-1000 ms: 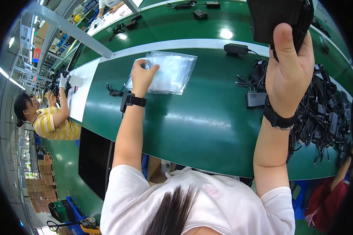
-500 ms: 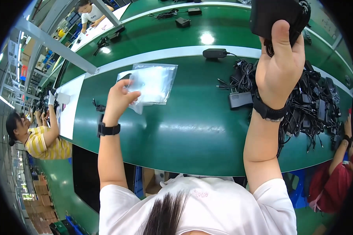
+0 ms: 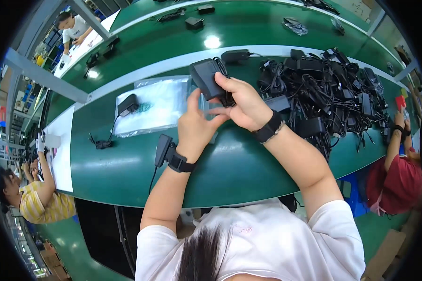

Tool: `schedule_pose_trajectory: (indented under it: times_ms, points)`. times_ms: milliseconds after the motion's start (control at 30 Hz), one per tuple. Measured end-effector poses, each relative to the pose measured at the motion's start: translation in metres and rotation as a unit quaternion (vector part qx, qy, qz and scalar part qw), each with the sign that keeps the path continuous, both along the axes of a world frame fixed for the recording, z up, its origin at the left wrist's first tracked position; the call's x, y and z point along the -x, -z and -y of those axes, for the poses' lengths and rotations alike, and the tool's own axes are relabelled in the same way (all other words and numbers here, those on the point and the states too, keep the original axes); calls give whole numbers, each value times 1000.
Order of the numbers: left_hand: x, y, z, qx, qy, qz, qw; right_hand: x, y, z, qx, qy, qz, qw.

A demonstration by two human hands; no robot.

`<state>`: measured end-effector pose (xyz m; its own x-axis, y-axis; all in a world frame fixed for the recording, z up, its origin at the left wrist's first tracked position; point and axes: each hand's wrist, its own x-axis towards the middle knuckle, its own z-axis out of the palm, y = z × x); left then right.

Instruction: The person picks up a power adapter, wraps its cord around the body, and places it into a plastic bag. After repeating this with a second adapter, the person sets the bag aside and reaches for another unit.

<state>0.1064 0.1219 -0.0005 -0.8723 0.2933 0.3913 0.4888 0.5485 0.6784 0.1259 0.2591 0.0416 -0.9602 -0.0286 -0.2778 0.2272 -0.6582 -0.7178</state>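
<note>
My right hand (image 3: 248,103) grips a black power adapter (image 3: 205,78) with its coiled cable, raised over the middle of the bench. Close beside it, my left hand (image 3: 197,124) has its thumb and fingers curved around a clear plastic bag (image 3: 203,104), mostly hidden between the hands. The left fingertips are by the adapter's lower edge; whether they touch it I cannot tell. Left of my hands lies a stack of clear plastic bags (image 3: 169,105). Another black adapter (image 3: 128,105) rests on the stack, its cable trailing onto the green bench (image 3: 248,173).
A large heap of black adapters and cables (image 3: 323,89) covers the bench's right side. One adapter (image 3: 235,56) sits by the white ledge (image 3: 154,70). People work at the left (image 3: 47,201), far left (image 3: 77,30) and right (image 3: 398,182). A grey post (image 3: 47,75) rises at left.
My right hand has brought the adapter down and left to the middle. My left hand has moved right, away from the bag stack, to meet it. The view has shifted.
</note>
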Motion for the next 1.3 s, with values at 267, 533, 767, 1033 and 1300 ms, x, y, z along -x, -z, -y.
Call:
schedule_pose_trajectory:
  times_ms: [267, 533, 767, 1033, 1300]
  points:
    - [17, 1, 28, -22, 53, 102, 993, 4, 7, -17, -159, 171, -112, 966]
    - [17, 1, 28, -214, -12, 98, 972, -18, 8, 1, -576, 96, -278, 763]
    - [9, -6, 31, -239, -12, 48, 970, -28, 16, 19, -753, 14, -342, 561]
    - [9, -15, 31, -88, -55, -110, 989, -30, 28, 25, -783, 13, -377, 495]
    - [23, -7, 41, -200, -63, -45, 977, -30, 26, 16, -752, 57, -384, 532]
